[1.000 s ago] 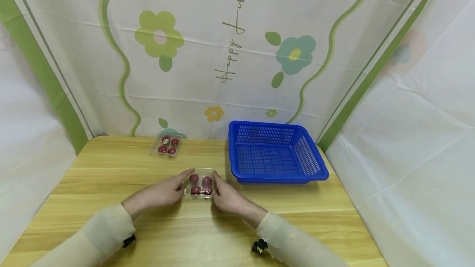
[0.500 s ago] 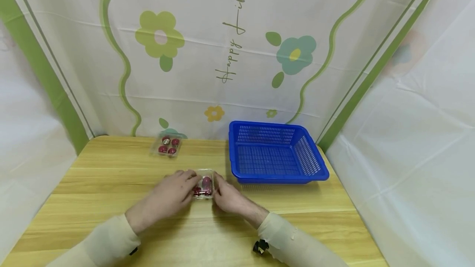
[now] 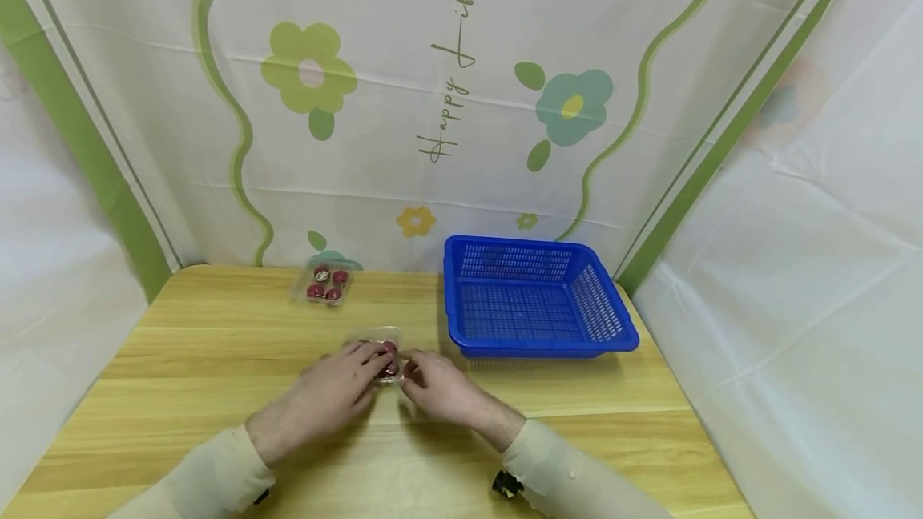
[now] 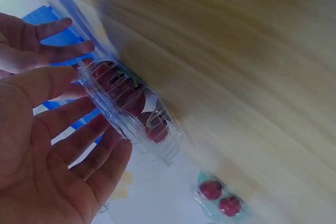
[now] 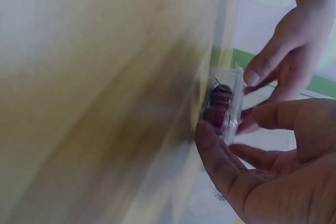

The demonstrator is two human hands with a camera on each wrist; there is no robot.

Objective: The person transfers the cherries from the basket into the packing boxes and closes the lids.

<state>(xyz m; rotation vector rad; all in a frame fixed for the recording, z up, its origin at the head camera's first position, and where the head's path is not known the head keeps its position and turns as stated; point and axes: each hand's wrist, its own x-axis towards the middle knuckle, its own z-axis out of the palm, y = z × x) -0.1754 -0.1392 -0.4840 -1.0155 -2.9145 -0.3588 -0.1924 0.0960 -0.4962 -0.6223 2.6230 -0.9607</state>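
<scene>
A clear plastic clamshell box of round dark red fruits lies flat on the table before the person, ridged along its side in the left wrist view. My left hand rests over its top from the left, fingers stretched across the lid and covering much of the fruit. In the left wrist view, the thumb of that left hand touches one end of the lid. Just off the box's right side is my right hand, thumb and forefinger bent and parted with nothing between them.
Another clear box of red fruits stands at the back left of the table. A blue plastic basket with slotted walls sits at the back right. A printed curtain hangs behind the table.
My left hand has moved from the box's left side onto its top. The box has slid a little left, and my right hand has let go of its right side.
</scene>
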